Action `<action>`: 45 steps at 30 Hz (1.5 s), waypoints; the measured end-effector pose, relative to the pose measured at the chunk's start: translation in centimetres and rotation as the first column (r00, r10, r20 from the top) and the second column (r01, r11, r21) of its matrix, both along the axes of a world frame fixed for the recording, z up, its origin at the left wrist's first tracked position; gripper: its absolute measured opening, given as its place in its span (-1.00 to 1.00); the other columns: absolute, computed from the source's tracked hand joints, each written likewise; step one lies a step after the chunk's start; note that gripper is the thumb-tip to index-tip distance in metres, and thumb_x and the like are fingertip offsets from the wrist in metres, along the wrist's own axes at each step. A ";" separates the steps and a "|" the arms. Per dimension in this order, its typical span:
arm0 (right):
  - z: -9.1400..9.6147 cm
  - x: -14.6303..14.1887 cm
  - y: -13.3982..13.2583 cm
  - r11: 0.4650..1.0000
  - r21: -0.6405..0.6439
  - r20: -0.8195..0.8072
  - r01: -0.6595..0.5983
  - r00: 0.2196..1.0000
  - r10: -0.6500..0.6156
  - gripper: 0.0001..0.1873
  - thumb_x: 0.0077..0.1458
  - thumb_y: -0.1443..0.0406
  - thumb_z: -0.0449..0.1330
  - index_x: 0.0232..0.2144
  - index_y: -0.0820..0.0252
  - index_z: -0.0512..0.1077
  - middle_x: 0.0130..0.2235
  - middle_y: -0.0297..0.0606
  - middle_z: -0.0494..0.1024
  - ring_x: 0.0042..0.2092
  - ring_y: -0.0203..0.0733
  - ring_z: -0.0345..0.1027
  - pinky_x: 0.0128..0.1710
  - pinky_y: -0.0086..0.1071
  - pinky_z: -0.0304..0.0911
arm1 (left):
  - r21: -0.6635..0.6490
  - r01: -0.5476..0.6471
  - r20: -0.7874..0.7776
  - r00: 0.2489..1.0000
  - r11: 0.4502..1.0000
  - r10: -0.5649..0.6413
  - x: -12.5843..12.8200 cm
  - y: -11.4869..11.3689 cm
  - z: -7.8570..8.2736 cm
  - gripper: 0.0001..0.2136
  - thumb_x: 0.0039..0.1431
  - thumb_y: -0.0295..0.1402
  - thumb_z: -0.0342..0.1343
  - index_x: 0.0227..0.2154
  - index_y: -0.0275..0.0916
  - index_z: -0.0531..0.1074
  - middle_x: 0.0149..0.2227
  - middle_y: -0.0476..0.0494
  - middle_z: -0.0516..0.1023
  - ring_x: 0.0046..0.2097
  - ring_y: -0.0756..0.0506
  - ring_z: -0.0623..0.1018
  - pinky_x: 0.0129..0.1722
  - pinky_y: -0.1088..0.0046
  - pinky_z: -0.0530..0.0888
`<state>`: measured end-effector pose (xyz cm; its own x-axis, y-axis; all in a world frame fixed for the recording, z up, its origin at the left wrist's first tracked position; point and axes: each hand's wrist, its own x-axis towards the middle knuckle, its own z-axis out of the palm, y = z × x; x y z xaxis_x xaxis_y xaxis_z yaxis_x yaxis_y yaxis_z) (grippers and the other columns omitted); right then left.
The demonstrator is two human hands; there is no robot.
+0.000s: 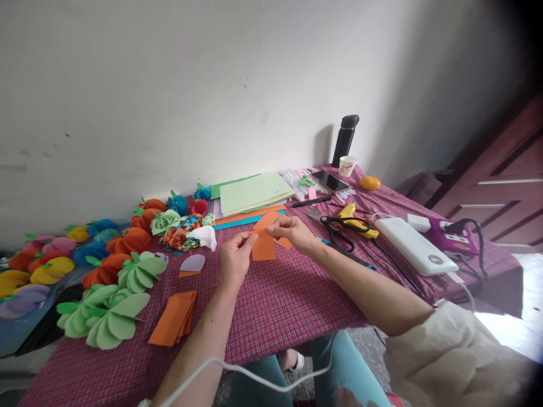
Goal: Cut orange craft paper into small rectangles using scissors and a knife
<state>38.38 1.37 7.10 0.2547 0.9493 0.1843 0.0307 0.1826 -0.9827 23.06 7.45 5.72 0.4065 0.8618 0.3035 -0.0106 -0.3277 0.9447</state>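
Between my two hands, above the checked tablecloth, is a piece of orange paper [263, 246]. My left hand [236, 254] pinches its left edge with thumb and fingertips. On the other side my right hand [292, 233] grips its upper right part, and the fingers cover some of it. A smaller orange scrap [284, 243] shows just under my right hand. Left of my left forearm lies a stack of orange paper strips [173, 319]. A pale purple rounded paper piece [192, 263] rests on an orange one nearby.
Several paper pumpkins [129, 241] crowd the left side. Coloured sheets [254, 193] lie at the back. On the right are black scissors [343, 226], a yellow glue gun [348, 212], a white power bank [416, 246], a purple power strip [452, 240], a paper cup [347, 166] and a black bottle [344, 141].
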 end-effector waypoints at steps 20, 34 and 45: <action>-0.8 0.4 0.1 0.992 -0.049 0.310 -0.120 0.942 0.129 -0.64 -0.11 0.05 0.15 -0.61 0.25 0.31 -0.61 -0.44 0.19 -0.57 -0.44 -0.02 -0.59 -0.51 -0.07 | -0.002 -0.048 0.071 0.996 0.999 0.048 -0.3 0.5 0.0 -0.79 -0.06 -0.22 0.12 -0.42 -0.25 0.48 -0.51 0.01 0.48 -0.43 0.01 0.43 -0.42 0.55 0.35; -1.1 0.6 0.2 0.982 -0.113 0.409 -0.151 0.894 0.185 -0.70 -0.08 0.12 0.12 -0.53 0.26 0.42 -0.56 -0.38 0.36 -0.52 -0.38 0.15 -0.51 -0.50 0.08 | -0.030 -0.138 0.091 0.986 0.990 0.140 -0.3 0.8 -0.1 -0.79 -0.12 -0.22 0.15 -0.51 -0.29 0.45 -0.56 0.02 0.41 -0.48 0.04 0.36 -0.45 0.56 0.32; -1.1 0.4 0.2 0.973 -0.122 0.508 -0.195 0.830 0.230 -0.68 -0.04 0.12 0.08 -0.53 0.28 0.41 -0.59 -0.42 0.28 -0.54 -0.40 0.07 -0.56 -0.52 0.00 | -0.014 -0.211 0.064 0.975 0.977 0.212 -0.5 1.2 -0.4 -0.79 -0.12 -0.19 0.14 -0.52 -0.26 0.44 -0.59 0.05 0.36 -0.51 0.05 0.33 -0.48 0.57 0.28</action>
<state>38.80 1.53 5.96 -0.0698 0.9829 0.1704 0.5038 0.1821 -0.8444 22.56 8.63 5.34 0.1946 0.9282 0.3170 -0.0030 -0.3227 0.9465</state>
